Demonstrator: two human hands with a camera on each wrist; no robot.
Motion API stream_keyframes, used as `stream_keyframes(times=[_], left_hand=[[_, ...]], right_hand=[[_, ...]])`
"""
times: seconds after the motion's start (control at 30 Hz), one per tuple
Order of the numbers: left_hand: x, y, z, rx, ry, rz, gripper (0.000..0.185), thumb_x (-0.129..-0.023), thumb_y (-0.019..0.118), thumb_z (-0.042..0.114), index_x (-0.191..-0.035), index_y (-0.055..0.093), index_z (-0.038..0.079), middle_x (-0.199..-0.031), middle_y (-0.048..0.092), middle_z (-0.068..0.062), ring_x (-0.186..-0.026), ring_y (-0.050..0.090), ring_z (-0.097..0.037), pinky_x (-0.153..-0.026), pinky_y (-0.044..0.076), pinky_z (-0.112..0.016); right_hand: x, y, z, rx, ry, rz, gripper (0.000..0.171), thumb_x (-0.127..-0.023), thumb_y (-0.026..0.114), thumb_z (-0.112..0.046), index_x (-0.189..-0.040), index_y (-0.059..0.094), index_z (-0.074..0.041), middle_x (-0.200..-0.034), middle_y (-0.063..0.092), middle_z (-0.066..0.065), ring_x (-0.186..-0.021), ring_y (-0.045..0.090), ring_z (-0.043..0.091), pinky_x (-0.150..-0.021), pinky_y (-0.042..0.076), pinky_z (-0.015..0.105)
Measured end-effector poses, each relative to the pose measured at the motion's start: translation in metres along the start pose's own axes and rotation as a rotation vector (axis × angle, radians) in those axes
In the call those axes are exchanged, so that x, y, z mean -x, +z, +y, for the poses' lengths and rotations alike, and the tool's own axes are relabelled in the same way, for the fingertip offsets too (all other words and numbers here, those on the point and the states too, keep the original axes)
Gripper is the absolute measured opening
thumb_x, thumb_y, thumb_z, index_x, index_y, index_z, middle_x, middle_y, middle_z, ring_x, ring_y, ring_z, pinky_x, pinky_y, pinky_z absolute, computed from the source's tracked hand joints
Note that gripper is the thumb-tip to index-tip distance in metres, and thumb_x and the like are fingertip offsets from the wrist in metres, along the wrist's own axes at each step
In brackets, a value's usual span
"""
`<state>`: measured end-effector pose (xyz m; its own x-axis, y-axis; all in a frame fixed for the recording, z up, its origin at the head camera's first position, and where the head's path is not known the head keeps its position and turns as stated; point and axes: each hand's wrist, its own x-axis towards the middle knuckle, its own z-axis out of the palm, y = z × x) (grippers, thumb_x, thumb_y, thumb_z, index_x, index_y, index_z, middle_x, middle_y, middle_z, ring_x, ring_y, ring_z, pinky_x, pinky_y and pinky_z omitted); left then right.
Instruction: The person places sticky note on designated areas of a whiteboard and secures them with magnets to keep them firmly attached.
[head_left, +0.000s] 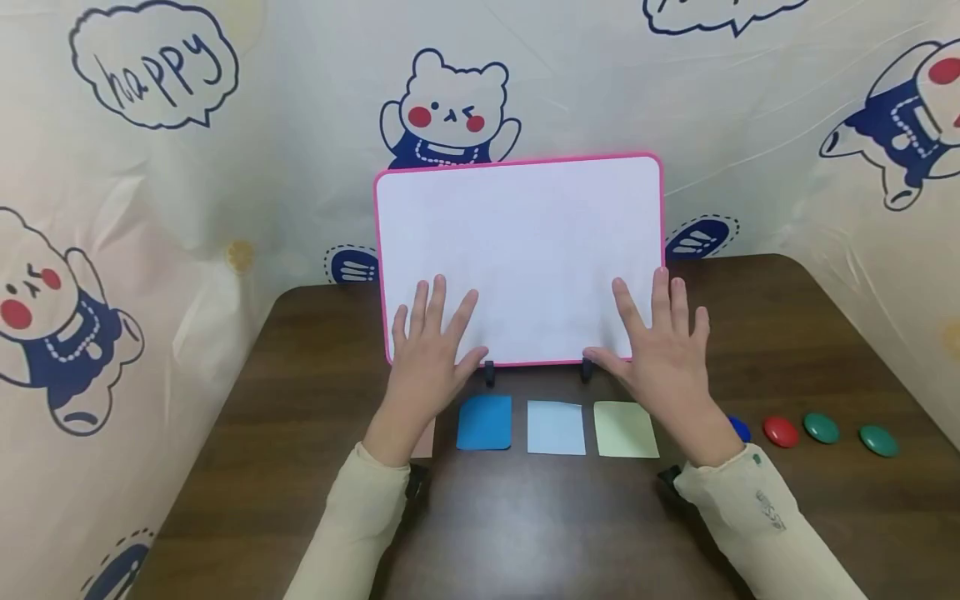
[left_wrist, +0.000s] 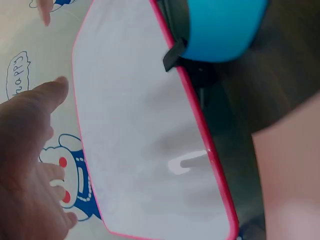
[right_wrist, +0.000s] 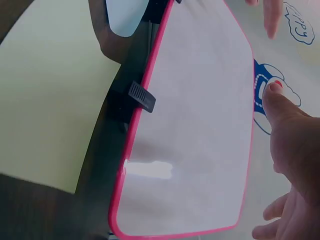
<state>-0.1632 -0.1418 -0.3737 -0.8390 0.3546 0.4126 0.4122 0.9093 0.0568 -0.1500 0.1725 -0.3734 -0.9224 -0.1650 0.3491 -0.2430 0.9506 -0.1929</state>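
Head view shows a pink-framed whiteboard [head_left: 519, 250] standing upright on small black feet at the back of a dark wooden desk [head_left: 787, 333], and everything else is placed from it. The left hand [head_left: 429, 354] lies in front of the whiteboard's lower left corner, fingers straight and spread, its grip apart and holding nothing. The right hand [head_left: 663, 350] mirrors it in front of the lower right corner, fingers likewise straight and spread, grip apart. From this view the fingertips overlap the white face; whether they actually touch it cannot be told.

Both wrist views suggest a gap. In the left wrist view the left hand [left_wrist: 27, 165] sits beside the whiteboard [left_wrist: 145, 130] with its fingers extended along the frame's edge. In the right wrist view the right hand [right_wrist: 295, 165] sits likewise off the whiteboard [right_wrist: 195, 130], fingers loose.

Just in front of the whiteboard's base, between the two wrists, lie three cards in a row: a blue card [head_left: 484, 422], a pale blue card [head_left: 556, 427] and a pale yellow card [head_left: 625, 429]. A pinkish card [head_left: 424, 437] peeks out under the left wrist. To the right of the whiteboard, near the desk's front, sit round magnets: a blue magnet [head_left: 740, 428] partly hidden by the right wrist, a red magnet [head_left: 781, 431], and two green magnets [head_left: 821, 427].
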Motion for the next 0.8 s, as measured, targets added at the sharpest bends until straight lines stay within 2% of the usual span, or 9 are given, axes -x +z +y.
stream_keyframes(times=[0.1,0.2,0.3,0.4,0.57,0.7,0.8], left_hand=[[0.005,-0.003,-0.006,0.028,0.005,0.032,0.077,-0.094,0.067,0.042,-0.159,0.031,0.02,-0.164,0.022,-0.017,-0.151,0.015,-0.037,-0.115,0.014,-0.064],[0.012,-0.007,-0.013,0.087,0.006,0.067,0.072,-0.094,0.069,0.035,-0.156,0.037,0.017,-0.159,0.034,-0.017,-0.145,0.03,-0.037,-0.115,0.018,-0.063],[0.02,-0.01,-0.022,0.154,0.001,0.079,0.067,-0.094,0.071,0.029,-0.153,0.043,0.013,-0.153,0.042,-0.017,-0.138,0.04,-0.037,-0.113,0.026,-0.061],[0.028,-0.014,-0.032,0.196,-0.041,0.057,0.063,-0.094,0.072,0.024,-0.151,0.046,0.012,-0.149,0.048,-0.016,-0.134,0.046,-0.036,-0.111,0.031,-0.059],[0.044,-0.019,-0.048,0.219,-0.156,-0.036,0.059,-0.095,0.071,0.023,-0.149,0.049,0.01,-0.143,0.053,-0.016,-0.129,0.05,-0.037,-0.107,0.037,-0.059],[0.058,-0.024,-0.059,0.236,-0.262,-0.163,0.057,-0.096,0.07,0.025,-0.147,0.051,0.008,-0.14,0.055,-0.019,-0.127,0.053,-0.04,-0.102,0.042,-0.06],[0.067,-0.029,-0.066,0.244,-0.324,-0.264,0.056,-0.097,0.069,0.03,-0.146,0.052,0.007,-0.139,0.056,-0.02,-0.126,0.053,-0.041,-0.099,0.044,-0.061]], right_hand=[[0.005,-0.004,0.004,-0.033,-0.002,-0.004,0.093,-0.091,0.069,-0.053,-0.162,0.021,-0.018,-0.16,0.021,0.029,-0.145,0.022,0.05,-0.111,0.017,0.071],[0.011,-0.008,0.01,-0.08,0.015,-0.02,0.086,-0.094,0.07,-0.045,-0.16,0.026,-0.012,-0.146,0.041,0.032,-0.132,0.041,0.051,-0.105,0.033,0.069],[0.019,-0.012,0.019,-0.129,0.06,-0.05,0.078,-0.095,0.07,-0.037,-0.156,0.034,-0.006,-0.135,0.051,0.03,-0.123,0.049,0.049,-0.095,0.044,0.067],[0.029,-0.017,0.031,-0.158,0.091,-0.07,0.067,-0.097,0.069,-0.034,-0.151,0.043,-0.003,-0.132,0.054,0.028,-0.119,0.052,0.047,-0.089,0.047,0.065],[0.047,-0.021,0.056,-0.175,0.072,-0.096,0.051,-0.099,0.066,-0.027,-0.142,0.053,-0.002,-0.129,0.057,0.027,-0.114,0.056,0.047,-0.086,0.047,0.067],[0.064,-0.019,0.075,-0.17,0.061,-0.172,0.046,-0.099,0.067,-0.023,-0.139,0.055,-0.002,-0.126,0.058,0.027,-0.111,0.058,0.048,-0.084,0.047,0.068],[0.075,-0.016,0.087,-0.159,0.06,-0.188,0.045,-0.097,0.069,-0.022,-0.135,0.058,-0.001,-0.124,0.059,0.027,-0.107,0.06,0.047,-0.082,0.048,0.067]])
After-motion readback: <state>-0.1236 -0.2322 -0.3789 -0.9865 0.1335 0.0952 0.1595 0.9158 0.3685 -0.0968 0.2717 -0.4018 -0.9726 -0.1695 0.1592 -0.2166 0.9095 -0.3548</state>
